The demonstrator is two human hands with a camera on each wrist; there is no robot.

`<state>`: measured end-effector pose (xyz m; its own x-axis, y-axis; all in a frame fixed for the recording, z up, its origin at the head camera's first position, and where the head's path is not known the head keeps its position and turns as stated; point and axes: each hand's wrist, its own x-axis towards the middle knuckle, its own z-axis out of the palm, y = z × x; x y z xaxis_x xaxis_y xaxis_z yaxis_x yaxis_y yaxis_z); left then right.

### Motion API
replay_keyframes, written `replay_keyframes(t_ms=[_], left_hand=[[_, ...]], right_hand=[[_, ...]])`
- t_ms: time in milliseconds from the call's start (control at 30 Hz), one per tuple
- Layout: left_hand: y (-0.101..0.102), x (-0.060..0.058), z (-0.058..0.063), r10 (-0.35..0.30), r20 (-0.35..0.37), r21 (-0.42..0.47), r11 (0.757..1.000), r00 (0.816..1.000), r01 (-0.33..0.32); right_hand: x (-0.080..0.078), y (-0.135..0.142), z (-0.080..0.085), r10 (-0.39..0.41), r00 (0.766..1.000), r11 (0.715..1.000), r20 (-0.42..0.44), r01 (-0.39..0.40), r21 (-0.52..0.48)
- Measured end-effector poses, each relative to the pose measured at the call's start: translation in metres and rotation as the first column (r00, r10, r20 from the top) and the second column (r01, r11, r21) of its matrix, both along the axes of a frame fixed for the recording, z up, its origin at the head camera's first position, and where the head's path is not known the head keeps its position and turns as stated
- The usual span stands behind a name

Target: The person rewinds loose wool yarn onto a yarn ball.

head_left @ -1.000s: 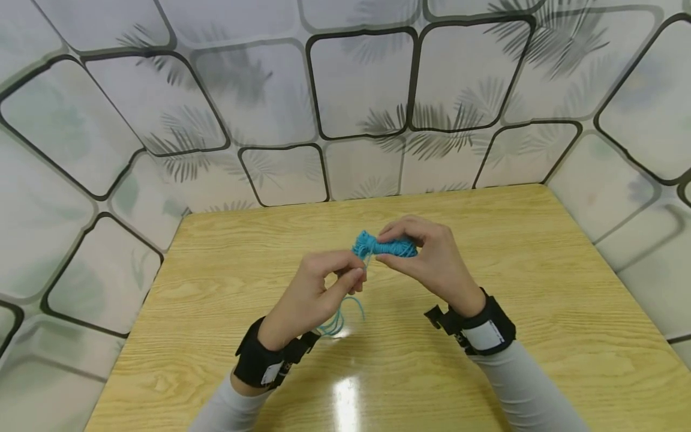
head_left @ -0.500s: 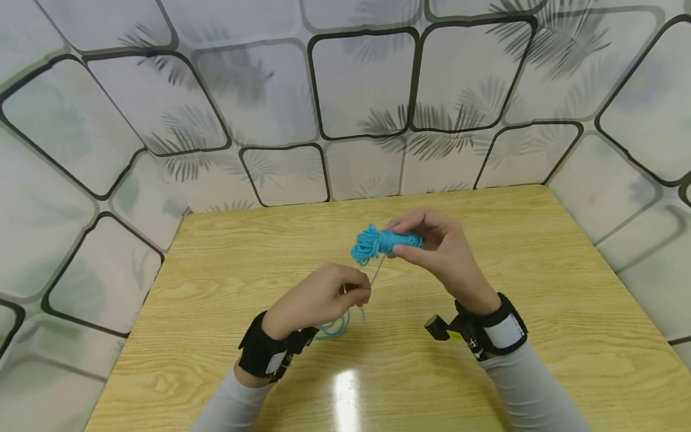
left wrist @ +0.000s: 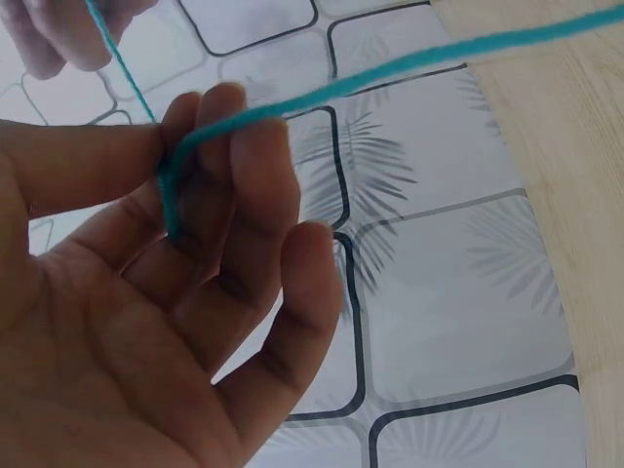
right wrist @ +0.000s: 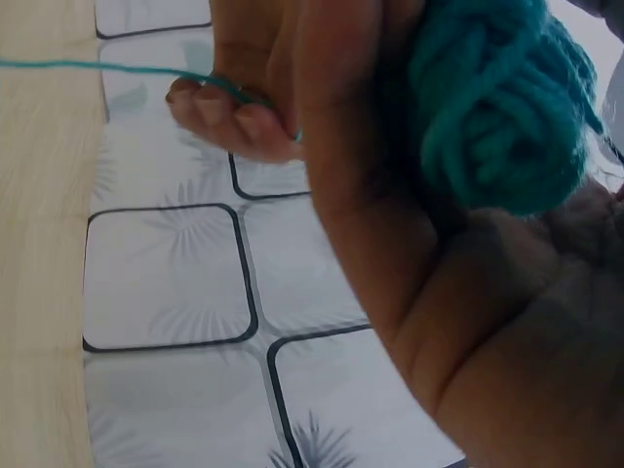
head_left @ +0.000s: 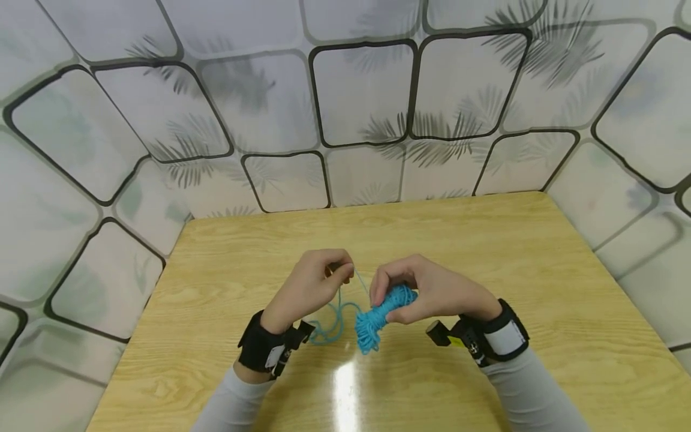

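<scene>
My right hand [head_left: 426, 288] grips a small bundle of blue yarn [head_left: 369, 327] between thumb and fingers, its looped end tilted down and toward me. A yarn strand [head_left: 360, 281] runs from the bundle up to my left hand [head_left: 318, 282], which pinches it between thumb and forefinger. In the left wrist view the strand [left wrist: 390, 70] bends over the fingers of the left hand [left wrist: 195, 263], the other fingers loosely bent. Close up in the right wrist view, the wound yarn bundle [right wrist: 502, 117] lies against the right hand's [right wrist: 390, 253] inner side.
Loose yarn [head_left: 326, 339] trails in curves below the left hand, over the wooden table [head_left: 243, 240]. Patterned panels [head_left: 361, 90] with a leaf print enclose the table at the back and both sides. Each wrist wears a black strap [head_left: 502, 333] with a small camera.
The right hand has brought the yarn bundle down toward me and tipped its looped end downward. My left hand dropped slightly, then rose up and to the left, still pinching the strand.
</scene>
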<state>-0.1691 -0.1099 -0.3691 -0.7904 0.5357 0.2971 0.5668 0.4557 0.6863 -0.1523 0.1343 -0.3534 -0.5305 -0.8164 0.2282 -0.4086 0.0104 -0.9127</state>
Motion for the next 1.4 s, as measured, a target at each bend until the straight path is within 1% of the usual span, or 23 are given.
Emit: replay_keyframes(t_ms=[100, 133, 200, 267, 367, 433, 500, 667, 733, 767, 900, 967, 1067, 1100, 1133, 1167, 1200, 1233, 1267, 1300, 1367, 1400], left_hand=[[-0.001, 0.002, 0.001, 0.021, -0.003, 0.049, 0.999, 1.000, -0.020], [-0.001, 0.003, 0.001, 0.021, 0.000, 0.065, 0.998, 1.000, -0.021], [-0.001, 0.006, 0.003, 0.005, 0.012, 0.088, 0.996, 1.000, -0.006], [-0.001, 0.010, 0.007, -0.038, 0.029, 0.112, 0.993, 0.999, 0.035], [0.000, 0.015, 0.012, -0.145, 0.060, 0.144, 0.980, 0.988, 0.135], [0.001, 0.018, 0.015, -0.206, 0.075, 0.152, 0.969, 0.976, 0.193], [0.002, 0.020, 0.017, -0.247, 0.090, 0.152, 0.961, 0.965, 0.231], [0.003, 0.023, 0.018, -0.275, 0.109, 0.132, 0.957, 0.955, 0.260], [0.004, 0.024, 0.019, -0.287, 0.110, 0.127, 0.954, 0.952, 0.273], [0.004, 0.025, 0.019, -0.294, 0.105, 0.125, 0.952, 0.950, 0.280], [0.005, 0.028, 0.021, -0.333, 0.080, 0.123, 0.939, 0.940, 0.322], [0.005, 0.029, 0.022, -0.350, 0.062, 0.120, 0.932, 0.935, 0.341], [0.005, 0.029, 0.023, -0.361, 0.059, 0.112, 0.929, 0.931, 0.353], [0.005, 0.029, 0.023, -0.361, 0.062, 0.105, 0.930, 0.931, 0.353], [0.005, 0.028, 0.022, -0.359, 0.069, 0.093, 0.931, 0.931, 0.352], [0.005, 0.028, 0.022, -0.356, 0.075, 0.076, 0.933, 0.931, 0.351], [0.005, 0.027, 0.022, -0.352, 0.083, 0.055, 0.936, 0.932, 0.348], [0.005, 0.027, 0.020, -0.348, 0.085, 0.028, 0.937, 0.934, 0.347], [0.005, 0.026, 0.019, -0.340, 0.088, -0.003, 0.940, 0.936, 0.342], [0.004, 0.024, 0.018, -0.331, 0.088, -0.036, 0.942, 0.940, 0.335], [0.004, 0.022, 0.015, -0.312, 0.084, -0.099, 0.942, 0.946, 0.320], [0.004, 0.020, 0.014, -0.303, 0.082, -0.123, 0.942, 0.950, 0.311]], right_hand=[[-0.001, -0.001, -0.004, -0.055, 0.997, 0.994, -0.058, 0.060, 0.088], [-0.002, -0.001, -0.005, -0.085, 0.993, 0.988, -0.084, 0.095, 0.125], [-0.003, -0.003, -0.008, -0.152, 0.979, 0.962, -0.139, 0.178, 0.205], [-0.004, -0.006, -0.009, -0.213, 0.956, 0.927, -0.200, 0.262, 0.268], [-0.005, -0.009, -0.010, -0.308, 0.913, 0.869, -0.269, 0.385, 0.310], [-0.005, -0.010, -0.010, -0.373, 0.882, 0.840, -0.289, 0.453, 0.298], [-0.006, -0.010, -0.009, -0.437, 0.846, 0.810, -0.305, 0.518, 0.274], [-0.007, -0.009, -0.009, -0.554, 0.773, 0.755, -0.310, 0.623, 0.206], [-0.008, -0.009, -0.009, -0.596, 0.740, 0.731, -0.312, 0.661, 0.171], [-0.009, -0.009, -0.010, -0.618, 0.719, 0.715, -0.320, 0.682, 0.152], [-0.010, -0.010, -0.012, -0.680, 0.636, 0.663, -0.365, 0.746, 0.064], [-0.011, -0.010, -0.013, -0.703, 0.600, 0.641, -0.381, 0.767, 0.025], [-0.012, -0.010, -0.014, -0.739, 0.559, 0.615, -0.376, 0.788, -0.038], [-0.012, -0.010, -0.014, -0.749, 0.550, 0.611, -0.371, 0.789, -0.065], [-0.012, -0.010, -0.014, -0.757, 0.543, 0.612, -0.364, 0.785, -0.100], [-0.011, -0.011, -0.010, -0.764, 0.540, 0.614, -0.353, 0.776, -0.143], [-0.011, -0.011, -0.010, -0.768, 0.543, 0.620, -0.339, 0.762, -0.185], [-0.012, -0.010, -0.010, -0.769, 0.557, 0.630, -0.315, 0.743, -0.225], [-0.012, -0.009, -0.010, -0.764, 0.580, 0.644, -0.283, 0.718, -0.265], [-0.012, -0.009, -0.009, -0.752, 0.610, 0.659, -0.248, 0.688, -0.304], [-0.011, -0.008, -0.007, -0.714, 0.681, 0.686, -0.164, 0.631, -0.362], [-0.013, -0.006, -0.009, -0.682, 0.722, 0.702, -0.117, 0.601, -0.383]])
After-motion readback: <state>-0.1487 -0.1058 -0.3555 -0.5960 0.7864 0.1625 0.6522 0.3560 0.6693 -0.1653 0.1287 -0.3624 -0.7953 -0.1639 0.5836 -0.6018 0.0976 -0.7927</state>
